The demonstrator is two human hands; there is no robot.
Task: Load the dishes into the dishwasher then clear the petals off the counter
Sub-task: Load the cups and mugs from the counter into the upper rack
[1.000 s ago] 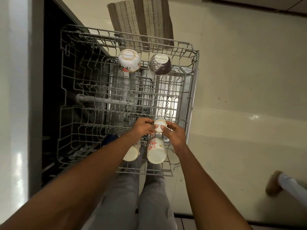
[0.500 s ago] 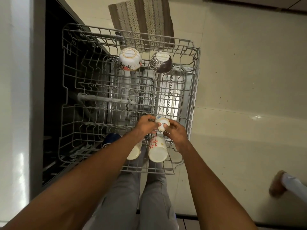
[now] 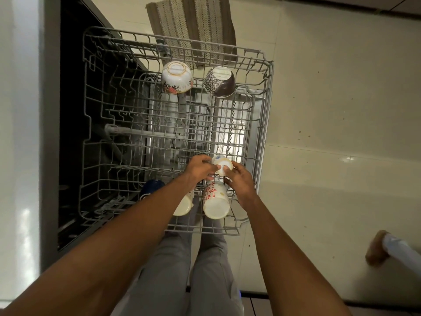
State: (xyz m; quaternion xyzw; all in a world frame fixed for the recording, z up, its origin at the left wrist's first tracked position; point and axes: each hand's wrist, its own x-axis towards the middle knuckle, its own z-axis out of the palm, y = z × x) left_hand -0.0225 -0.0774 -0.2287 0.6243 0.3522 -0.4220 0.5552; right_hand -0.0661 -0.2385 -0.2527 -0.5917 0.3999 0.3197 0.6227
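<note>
Cup (image 3: 222,164): small, white, upside down, base tipped toward the camera, over the rack's near right part.
Left hand (image 3: 198,168): fingers pinching the cup's left side.
Right hand (image 3: 240,180): fingers gripping its right side.
Rack (image 3: 265,124): pulled out; mug (image 3: 215,200) lies just below the cup, base toward camera.

The dishwasher rack (image 3: 262,124) is grey wire, and at its far end sit a white bowl (image 3: 176,76) with gold lines and red flowers and a brown bowl (image 3: 219,82) with a white geometric print. At the near end are a small white cup (image 3: 222,164) with a blue motif, a white mug (image 3: 215,199) with red flower-like marks, a cream mug (image 3: 183,206) and a dark blue cup (image 3: 151,187). The rug (image 3: 193,26) on the cream tile floor (image 3: 330,110) has brown and beige herringbone stripes.
</note>
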